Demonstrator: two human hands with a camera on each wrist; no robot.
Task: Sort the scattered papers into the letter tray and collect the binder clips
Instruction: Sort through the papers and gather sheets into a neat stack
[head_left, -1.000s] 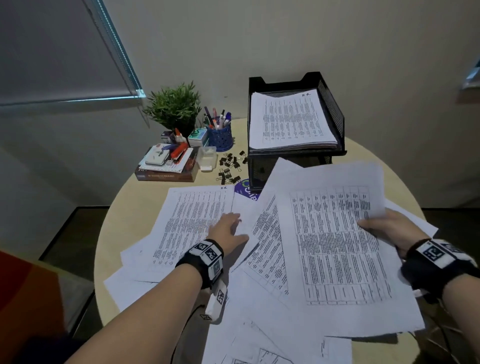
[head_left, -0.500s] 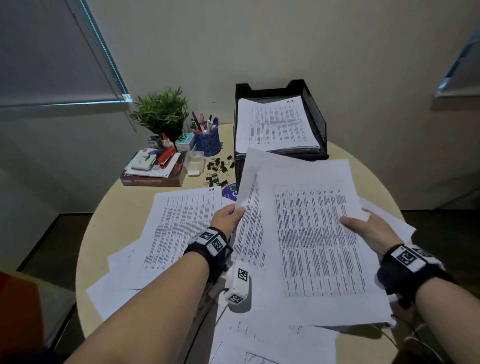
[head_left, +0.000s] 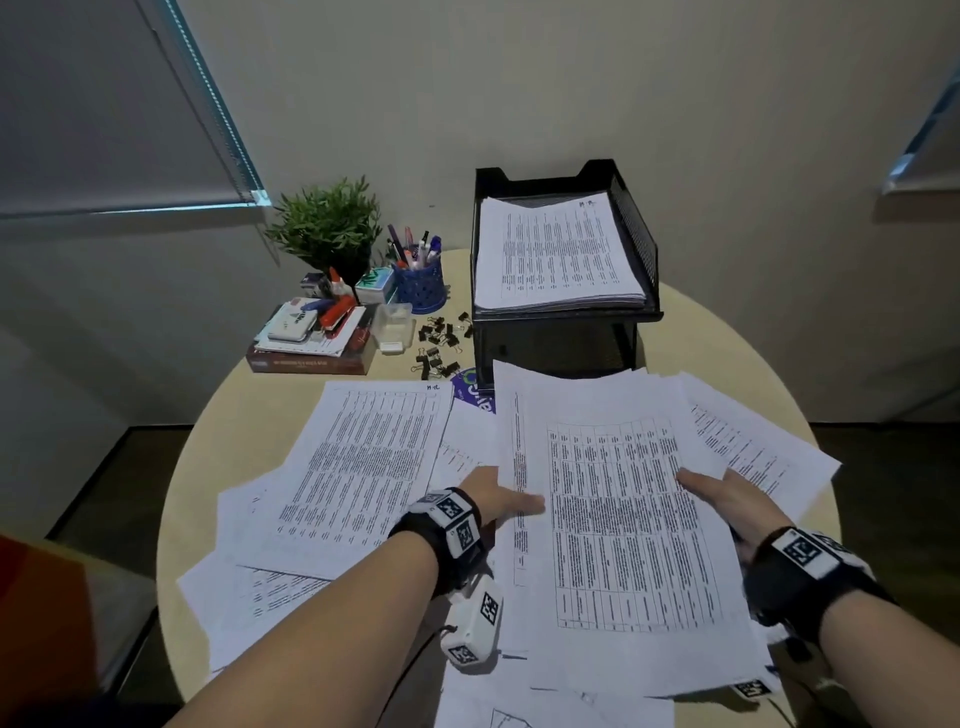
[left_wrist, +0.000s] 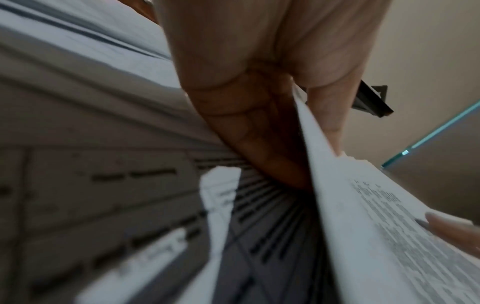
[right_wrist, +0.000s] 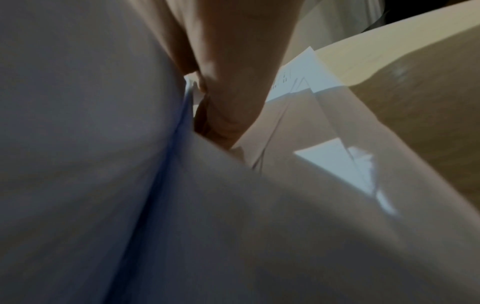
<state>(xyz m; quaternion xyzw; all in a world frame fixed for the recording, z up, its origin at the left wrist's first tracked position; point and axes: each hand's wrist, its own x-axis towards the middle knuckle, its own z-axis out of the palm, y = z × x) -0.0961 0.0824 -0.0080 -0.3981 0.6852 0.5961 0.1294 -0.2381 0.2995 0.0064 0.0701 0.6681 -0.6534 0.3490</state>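
round and pale, the table (head_left: 727, 322) stands against a plain wall, with the black letter tray (head_left: 641, 244) at its far side, already holding a pile of printed sheets. from the head view both hands hold one bundle of papers (head_left: 623, 519) just in front of the tray: the left hand (head_left: 498, 501) takes its left edge with the thumb lying on top, and the right hand (head_left: 727, 499) takes the right edge the same way. only the left wrist view shows the fingers (left_wrist: 249, 123) tucked beneath the sheets and the thumb pressed down from above, so the edge is pinched between them. the right wrist view is dim and blurred, yet it shows paper folded in against the right hand's fingers (right_wrist: 228, 98), clamped there. more loose papers (head_left: 363, 467) lie spread left of the tray's front, overlapping one another. the binder clips (head_left: 441, 343) sit scattered just left of the tray, beside a small clear box (head_left: 392, 319), a blue pen pot (head_left: 421, 283) and a potted plant (head_left: 327, 228).
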